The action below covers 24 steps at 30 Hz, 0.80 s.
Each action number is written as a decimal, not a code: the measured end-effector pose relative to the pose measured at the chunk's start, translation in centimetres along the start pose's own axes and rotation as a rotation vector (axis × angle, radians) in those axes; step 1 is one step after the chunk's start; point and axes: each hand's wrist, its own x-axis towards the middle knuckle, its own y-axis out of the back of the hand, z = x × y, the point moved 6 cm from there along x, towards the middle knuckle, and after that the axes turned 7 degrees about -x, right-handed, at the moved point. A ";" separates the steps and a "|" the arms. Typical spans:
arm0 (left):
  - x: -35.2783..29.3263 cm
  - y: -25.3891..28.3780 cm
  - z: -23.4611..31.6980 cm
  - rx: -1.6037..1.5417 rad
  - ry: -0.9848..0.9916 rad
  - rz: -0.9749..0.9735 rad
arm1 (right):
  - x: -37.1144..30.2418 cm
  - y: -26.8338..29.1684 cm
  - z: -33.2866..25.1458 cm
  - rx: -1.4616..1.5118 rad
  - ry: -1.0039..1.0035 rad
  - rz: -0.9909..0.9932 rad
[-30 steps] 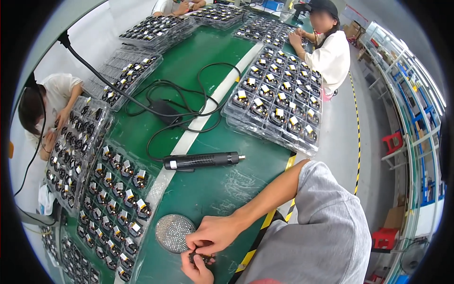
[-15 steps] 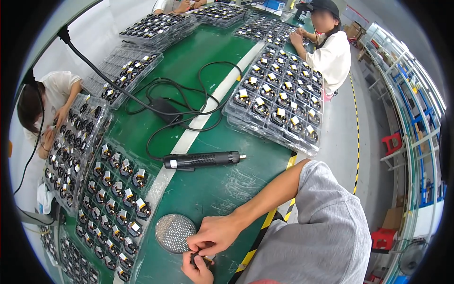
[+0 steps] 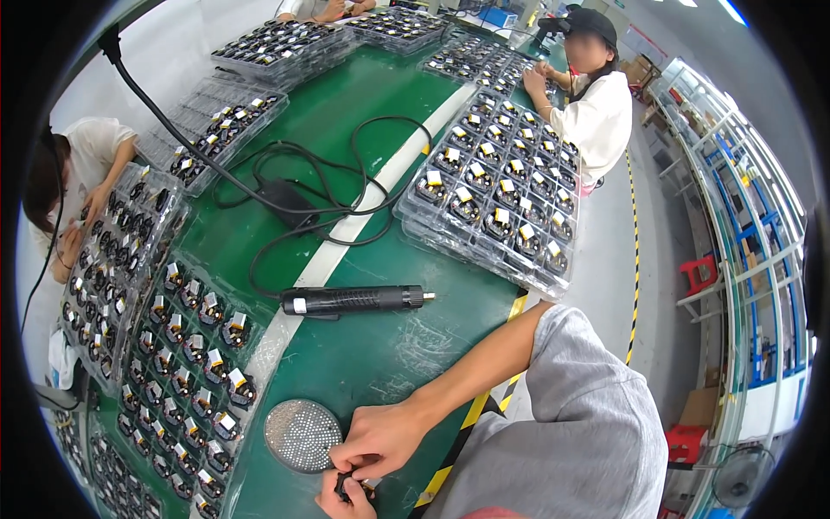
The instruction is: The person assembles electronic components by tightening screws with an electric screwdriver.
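Green worktop [image 3: 380, 350] was lit brightly, and toward six o'clock of the view a small dark part [image 3: 347, 487] was gripped in the nearly closed left hand [image 3: 340, 504], while the right hand's [image 3: 380, 439] curled fingers were pressed close against it, though whether it was also pinched by them could not be told. From the part, a round bead-filled dish [image 3: 303, 435] was seen near at ten o'clock, a black electric screwdriver [image 3: 354, 300] was laid at twelve, and stacked clear trays [image 3: 471, 253] were set at one.
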 end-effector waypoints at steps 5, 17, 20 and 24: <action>-0.6 -0.4 1.4 -0.011 -0.066 -0.079 | -0.3 -0.4 -1.0 -0.002 -0.013 0.022; -1.1 0.9 -2.6 -0.222 0.198 -0.002 | 0.4 0.2 -0.2 0.081 0.015 0.027; -0.4 0.0 -2.2 -0.203 0.147 0.058 | 0.2 0.6 0.1 0.060 0.040 0.040; 0.5 -0.2 -1.7 -0.148 0.114 -0.047 | 0.2 0.4 0.3 -0.004 0.044 0.035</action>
